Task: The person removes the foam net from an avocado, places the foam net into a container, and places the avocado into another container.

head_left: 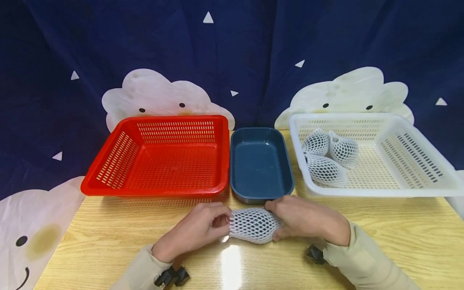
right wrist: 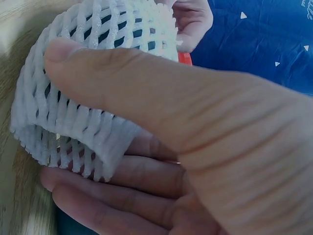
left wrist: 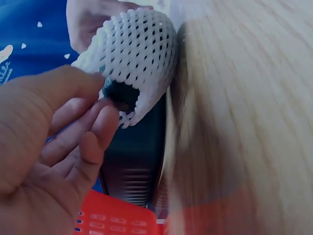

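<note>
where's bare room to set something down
Bare: inside the red basket and blue tray; the white basket right of its three nets; table between left sleeve and red basket. Crowded: white basket's left end; between left hand and right hand, both holding foam net.

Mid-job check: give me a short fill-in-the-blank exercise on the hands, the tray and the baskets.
1. The left hand and right hand hold a foam net whose colour is ____.
2. The blue tray stands ____ the red basket and the white basket.
3. Counted in the head view, the netted bundles in the white basket number ____.

Missing words: white; between; three.
</note>
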